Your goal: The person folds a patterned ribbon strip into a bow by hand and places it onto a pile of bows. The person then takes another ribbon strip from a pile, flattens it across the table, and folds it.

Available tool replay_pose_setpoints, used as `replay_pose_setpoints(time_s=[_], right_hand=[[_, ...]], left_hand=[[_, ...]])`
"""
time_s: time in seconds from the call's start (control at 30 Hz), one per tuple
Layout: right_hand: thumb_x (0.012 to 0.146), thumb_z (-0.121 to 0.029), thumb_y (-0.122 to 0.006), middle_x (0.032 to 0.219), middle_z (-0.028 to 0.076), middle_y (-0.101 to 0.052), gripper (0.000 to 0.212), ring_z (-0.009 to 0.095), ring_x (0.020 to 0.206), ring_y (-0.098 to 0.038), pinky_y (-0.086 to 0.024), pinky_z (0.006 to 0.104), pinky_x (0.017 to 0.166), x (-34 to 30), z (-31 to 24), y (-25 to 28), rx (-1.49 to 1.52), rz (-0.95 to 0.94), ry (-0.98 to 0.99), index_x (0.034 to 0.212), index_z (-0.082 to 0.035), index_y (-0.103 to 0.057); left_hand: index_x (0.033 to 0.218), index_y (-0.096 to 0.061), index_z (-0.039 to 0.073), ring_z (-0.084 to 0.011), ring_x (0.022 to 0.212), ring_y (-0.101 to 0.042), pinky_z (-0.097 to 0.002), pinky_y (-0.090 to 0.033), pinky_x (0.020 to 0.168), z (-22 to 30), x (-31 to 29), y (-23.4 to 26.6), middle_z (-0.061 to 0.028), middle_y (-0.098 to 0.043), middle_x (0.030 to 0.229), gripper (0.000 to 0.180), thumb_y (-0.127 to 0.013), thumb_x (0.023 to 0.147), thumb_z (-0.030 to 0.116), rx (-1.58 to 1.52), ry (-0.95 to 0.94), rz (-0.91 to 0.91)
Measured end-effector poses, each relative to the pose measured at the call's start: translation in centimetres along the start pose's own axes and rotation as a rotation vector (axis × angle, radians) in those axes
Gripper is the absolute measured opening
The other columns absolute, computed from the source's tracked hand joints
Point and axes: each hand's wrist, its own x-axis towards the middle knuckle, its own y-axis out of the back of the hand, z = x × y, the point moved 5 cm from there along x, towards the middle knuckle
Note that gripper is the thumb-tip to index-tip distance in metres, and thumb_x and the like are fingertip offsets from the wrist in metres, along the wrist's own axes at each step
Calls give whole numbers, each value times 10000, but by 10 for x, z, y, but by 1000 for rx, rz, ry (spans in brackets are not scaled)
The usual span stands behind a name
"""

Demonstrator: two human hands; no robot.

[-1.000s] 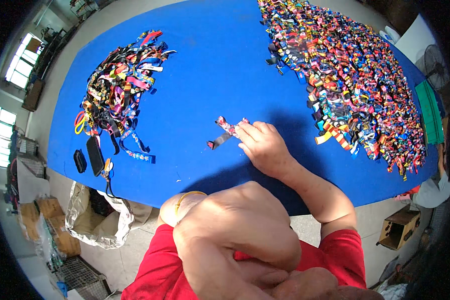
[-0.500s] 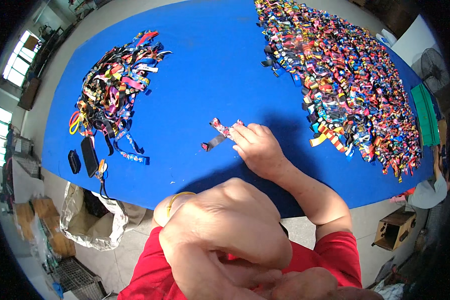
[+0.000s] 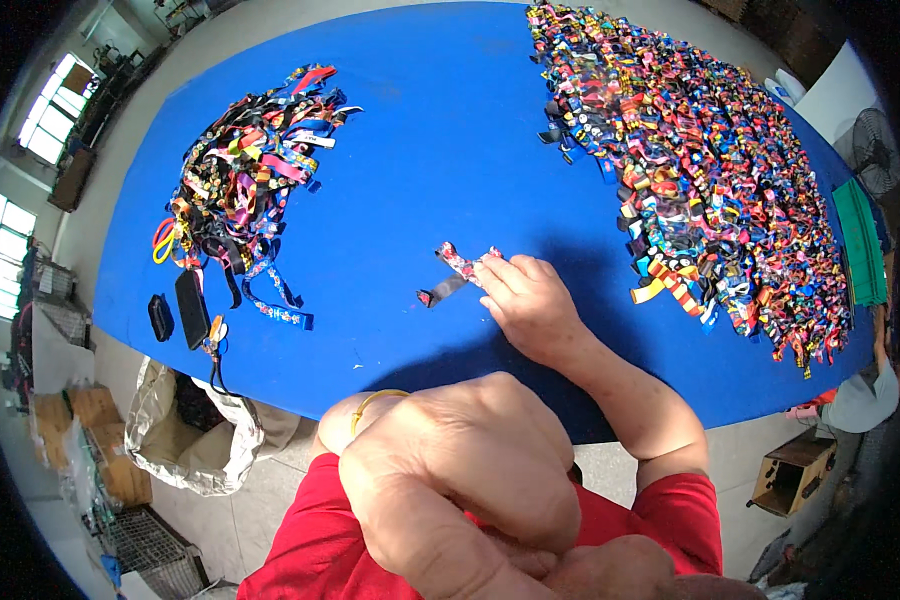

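A short floral strap (image 3: 454, 258), red, pink and white, lies looped on the blue table with a dark grey tail (image 3: 448, 290) crossing it. My right hand (image 3: 528, 305) pinches its right end against the table, fingers together and thumb alongside. Raised large and close at the lower middle is my left hand (image 3: 470, 450), its back showing and fingers bent downward. A yellow band circles that wrist. The left fingertips are out of sight, so whether it holds anything is hidden.
A heap of mixed straps (image 3: 245, 165) lies on the table's left, beside a black phone-like slab (image 3: 192, 305), a small black case (image 3: 160, 317) and orange-handled scissors (image 3: 213, 335). Dense rows of looped straps (image 3: 700, 190) cover the right. A white sack (image 3: 150, 430) stands below the left edge.
The whole view has shifted slightly, moving the table and its contents a little rightward and down. My right hand still holds the strap at the same place; my left hand stays raised.
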Motion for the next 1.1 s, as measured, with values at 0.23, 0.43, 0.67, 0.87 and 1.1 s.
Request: replay_pose_setpoints(time_s=[0.23, 0.43, 0.67, 0.87, 1.1], right_hand=[[828, -166, -705, 1190, 101, -652, 418, 255, 1014, -602, -477, 388, 885, 0, 0, 1, 7, -21, -16, 1208, -13, -624], [818, -118, -725, 1232, 119, -657, 434, 291, 1060, -606, -481, 409, 928, -1, 0, 0, 61, -23, -41, 1231, -15, -639], [806, -114, -734, 1224, 119, -656, 449, 300, 1044, -606, -491, 421, 910, -2, 4, -1, 86, 10, -20, 1233, -18, -632], [812, -134, -716, 1206, 113, -632, 417, 288, 1015, -589, -488, 426, 884, 0, 4, -2, 53, -6, -18, 1204, -33, -617], [820, -151, -720, 1243, 100, -615, 426, 292, 1038, -583, -477, 436, 910, -2, 2, -3, 15, -23, -15, 1216, -33, -616]], left_hand=[[1025, -723, 12, -133, 367, -426, -271, -289, 343, 4, 8, 3, -176, -616, 655, 125, -640, 948, 65, 59, 7, 94], [914, -779, -13, -86, 353, -436, -248, -256, 327, -2, 2, 2, -94, -625, 575, 105, -711, 916, 67, -123, -148, 175], [908, -755, -57, -106, 366, -488, -260, -283, 309, -2, -1, 0, -132, -676, 629, 118, -716, 922, 52, -315, -31, 294], [860, -725, -90, -158, 388, -546, -272, -377, 327, -4, -5, -2, -159, -694, 661, 134, -724, 914, 33, -433, 27, 354], [808, -697, -35, -163, 378, -534, -282, -367, 325, 0, 7, -1, -101, -666, 614, 164, -705, 938, 64, -477, 261, 340]])
